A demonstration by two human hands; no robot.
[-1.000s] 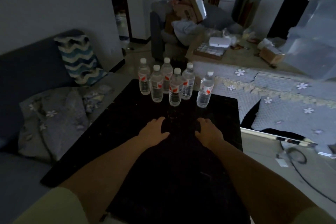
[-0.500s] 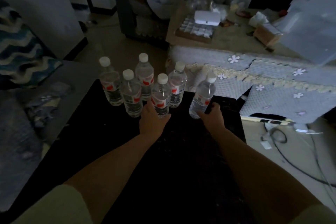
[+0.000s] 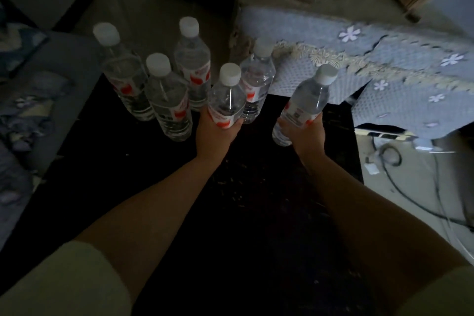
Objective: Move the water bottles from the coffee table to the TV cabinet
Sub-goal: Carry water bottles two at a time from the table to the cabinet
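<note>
Several clear water bottles with white caps and red-and-white labels stand at the far end of the black coffee table (image 3: 256, 213). My left hand (image 3: 215, 133) grips the front middle bottle (image 3: 227, 100) around its lower body. My right hand (image 3: 306, 136) grips the rightmost bottle (image 3: 307, 102), which leans to the right near the table's right edge. Behind and to the left stand the other bottles: the far-left bottle (image 3: 123, 77), one in front of it (image 3: 166, 100), a back one (image 3: 193, 64) and one behind my left hand's bottle (image 3: 256, 77).
A grey sofa with crumpled cloth (image 3: 25, 110) runs along the table's left side. A low surface draped in a grey flowered cover (image 3: 384, 64) lies beyond the table on the right. Cables and a power strip (image 3: 384, 136) lie on the floor to the right.
Both hands moved forward from the table top to the bottles and closed around one each. The view has dipped down and closer to the bottles.
</note>
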